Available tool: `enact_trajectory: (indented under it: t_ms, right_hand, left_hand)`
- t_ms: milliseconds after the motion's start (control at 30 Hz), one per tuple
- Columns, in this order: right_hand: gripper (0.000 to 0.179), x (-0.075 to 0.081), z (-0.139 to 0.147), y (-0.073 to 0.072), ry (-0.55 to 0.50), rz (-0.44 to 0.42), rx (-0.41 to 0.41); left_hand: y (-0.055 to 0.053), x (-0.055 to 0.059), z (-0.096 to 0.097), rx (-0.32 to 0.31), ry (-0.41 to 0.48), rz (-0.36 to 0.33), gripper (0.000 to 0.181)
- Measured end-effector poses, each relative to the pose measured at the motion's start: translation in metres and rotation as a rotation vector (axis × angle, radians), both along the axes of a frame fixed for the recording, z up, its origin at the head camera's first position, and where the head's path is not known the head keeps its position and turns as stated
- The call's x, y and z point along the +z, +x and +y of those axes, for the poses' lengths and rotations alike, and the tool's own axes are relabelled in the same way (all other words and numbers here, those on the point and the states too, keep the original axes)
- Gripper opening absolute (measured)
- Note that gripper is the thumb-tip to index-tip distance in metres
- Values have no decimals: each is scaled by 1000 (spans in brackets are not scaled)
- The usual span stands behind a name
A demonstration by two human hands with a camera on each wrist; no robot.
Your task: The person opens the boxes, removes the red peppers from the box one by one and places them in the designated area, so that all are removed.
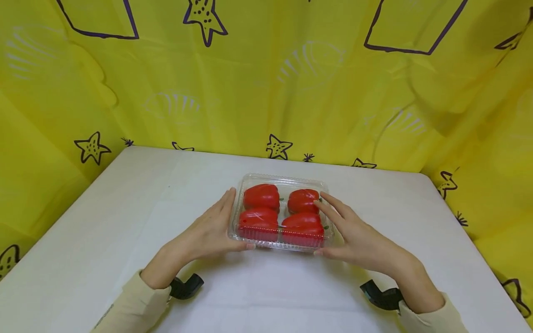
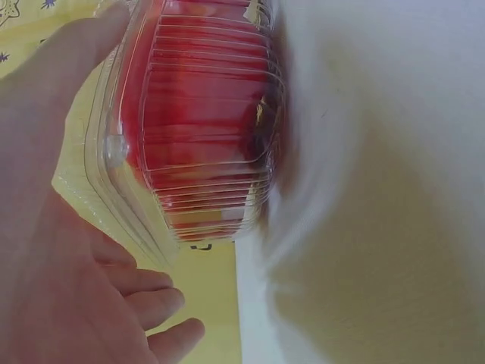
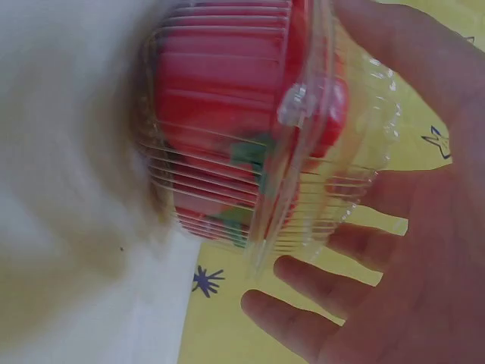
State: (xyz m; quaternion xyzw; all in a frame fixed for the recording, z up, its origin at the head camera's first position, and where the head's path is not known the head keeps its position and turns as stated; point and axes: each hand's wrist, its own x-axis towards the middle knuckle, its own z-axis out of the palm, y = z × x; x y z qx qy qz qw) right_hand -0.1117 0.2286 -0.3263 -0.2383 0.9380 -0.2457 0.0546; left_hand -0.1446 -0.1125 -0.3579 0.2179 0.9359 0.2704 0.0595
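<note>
A clear plastic clamshell box (image 1: 287,180) with several red bell peppers (image 1: 261,196) inside sits near the middle of the white table, its lid down. On its left side is my left hand (image 1: 212,229), with the thumb along the front edge and the other fingers extended by the side. My right hand (image 1: 354,231) flanks the opposite side, thumb near the front corner and fingers spread over the lid's right edge. The left wrist view shows the ribbed box wall (image 2: 212,114) beside loosely extended fingers (image 2: 155,307). Green stems (image 3: 250,152) show through the plastic in the right wrist view.
The white table (image 1: 125,203) carries the box. A yellow curtain (image 1: 250,92) printed with stars and fish hangs behind it and along both sides. Black wrist mounts (image 1: 187,286) stick out below the hands, next to light sleeves (image 1: 139,300).
</note>
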Motion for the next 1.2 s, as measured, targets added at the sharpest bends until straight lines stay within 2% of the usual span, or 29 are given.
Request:
enact_trajectory:
  t_ms: [100,233,400,667,833,967,1200]
  right_hand:
    - [98,-2,-2,0,12,35,36]
    - [97,-1,-5,2,44,69,39]
    - [97,2,-8,3,85,95,49]
    - [91,6,-5,4,89,95,52]
    - [83,9,-4,4,137,140,86]
    - [79,10,-3,4,137,174,116]
    - [78,10,-2,5,147,156,119]
  left_hand:
    - [0,-1,0,-1,32,-16,129]
    - [0,-1,1,-19,51,-15,131]
    - [0,-1,2,-26,51,3,131]
    - [-1,-1,0,-37,50,13,128]
    - [0,0,-1,-41,45,12,126]
    - [0,1,-1,-39,35,4,126]
    - [-1,2,-2,-39,7,8,124]
